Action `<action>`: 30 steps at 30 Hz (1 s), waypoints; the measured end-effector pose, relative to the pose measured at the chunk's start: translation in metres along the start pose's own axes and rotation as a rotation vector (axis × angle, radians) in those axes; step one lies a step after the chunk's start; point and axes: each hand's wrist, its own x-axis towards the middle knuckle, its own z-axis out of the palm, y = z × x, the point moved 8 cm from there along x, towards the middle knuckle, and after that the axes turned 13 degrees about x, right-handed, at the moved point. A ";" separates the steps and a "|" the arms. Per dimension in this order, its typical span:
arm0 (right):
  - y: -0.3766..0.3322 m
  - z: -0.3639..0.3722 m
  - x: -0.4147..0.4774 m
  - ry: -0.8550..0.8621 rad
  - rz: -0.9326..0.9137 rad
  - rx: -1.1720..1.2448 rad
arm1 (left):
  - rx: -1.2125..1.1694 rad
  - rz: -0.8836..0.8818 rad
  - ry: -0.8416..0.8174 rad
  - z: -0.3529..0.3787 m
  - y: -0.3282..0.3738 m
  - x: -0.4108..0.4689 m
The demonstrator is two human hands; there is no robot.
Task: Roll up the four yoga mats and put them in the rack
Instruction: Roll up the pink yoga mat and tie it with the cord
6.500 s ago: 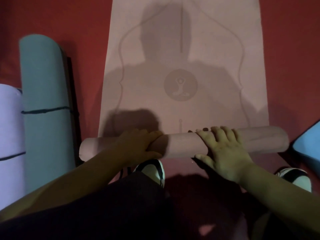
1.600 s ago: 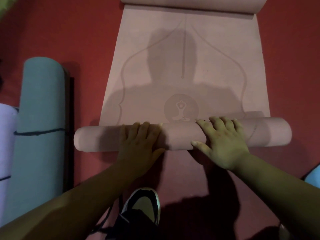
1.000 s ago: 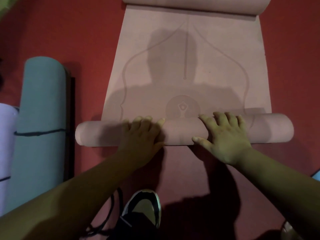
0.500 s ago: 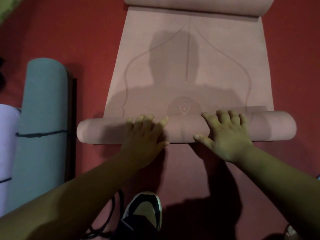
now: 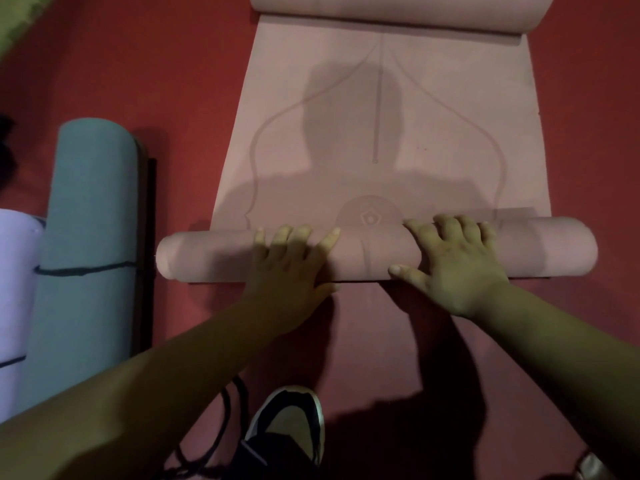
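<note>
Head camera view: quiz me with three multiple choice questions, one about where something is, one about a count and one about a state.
1. Where does the teal mat lie?
A) to the person's left of the pink mat
B) to its right
C) on top of it

2. How many hands press on the pink roll?
A) none
B) one
C) two

3. What state is the pink mat in?
A) fully rolled
B) partly rolled
C) fully flat

Answers:
1 A, it lies past the roll's left end.
2 C, the left hand and the right hand both lie flat on it.
3 B, a flat stretch lies beyond the roll.
</note>
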 end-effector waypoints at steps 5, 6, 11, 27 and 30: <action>0.000 0.004 -0.008 0.039 0.000 0.025 | -0.025 0.003 0.015 0.001 -0.005 0.009; -0.001 0.004 -0.009 0.050 -0.004 0.028 | -0.030 0.007 0.008 0.001 -0.007 0.013; 0.002 -0.001 0.004 0.010 -0.003 0.020 | -0.024 -0.002 0.001 -0.003 -0.010 0.019; -0.001 -0.003 0.015 -0.002 -0.040 -0.002 | 0.019 -0.020 -0.074 0.004 -0.013 0.034; -0.001 -0.006 0.019 -0.012 -0.047 -0.012 | -0.005 -0.031 0.015 -0.002 -0.003 0.024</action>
